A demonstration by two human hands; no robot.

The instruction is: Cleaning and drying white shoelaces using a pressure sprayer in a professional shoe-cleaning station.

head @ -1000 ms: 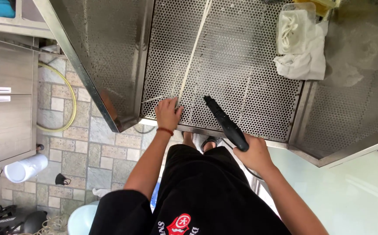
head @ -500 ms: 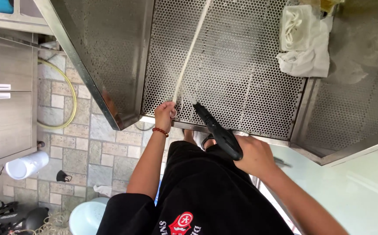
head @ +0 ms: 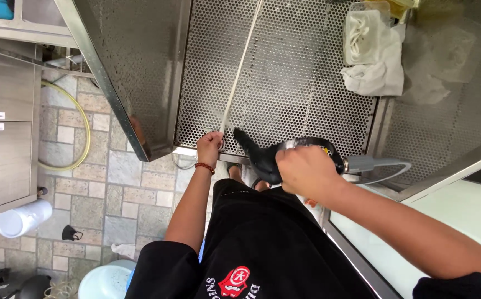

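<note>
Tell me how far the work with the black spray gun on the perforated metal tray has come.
Done: hard to judge; the perforated metal tray shows no obvious dirt, and wetness cannot be told. In hand: the right hand holds the black spray gun with its nozzle toward the tray, while the left hand grips the tray's front edge. Left: the white crumpled cloth and clear plastic container lie on the tray's corner.
</note>
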